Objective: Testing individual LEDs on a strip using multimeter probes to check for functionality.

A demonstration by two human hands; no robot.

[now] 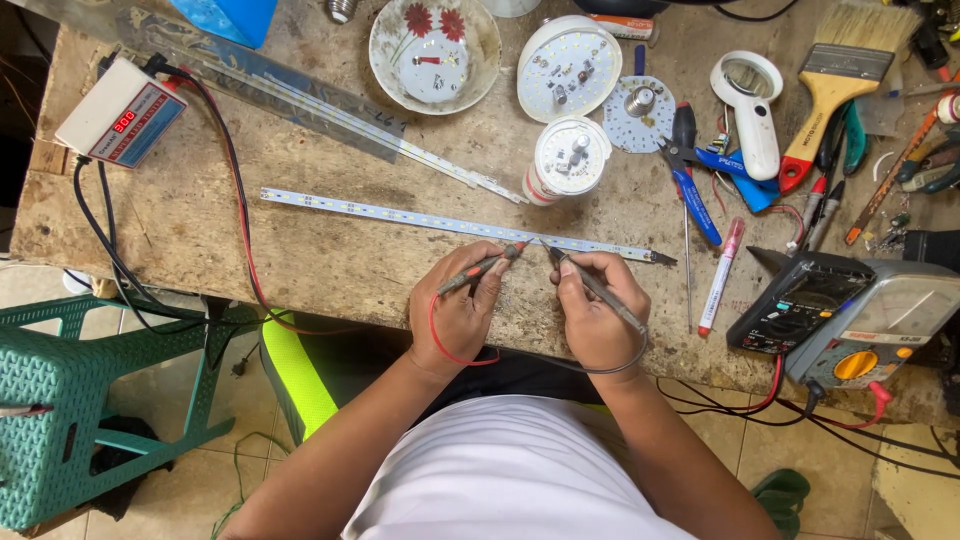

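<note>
My left hand (462,312) pinches the red probe (485,267), my right hand (597,312) the black probe (592,283); both tips meet the LED strip (440,222) lying just beyond my fingers on the workbench (300,250).

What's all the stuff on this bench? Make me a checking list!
Surface: worn wooden bench, scratched and stained.
Job's things: long LED strip lying flat; red probe and black probe tips touching it.
Clutter: bulb parts, flowered bowl, paintbrush, magnifier, pliers, marker.
Hands: left hand holds the red probe, right hand the black.
Cables: red and black leads from a white tester box.
Surroundings: two multimeters, green stool, tiled floor.
</note>
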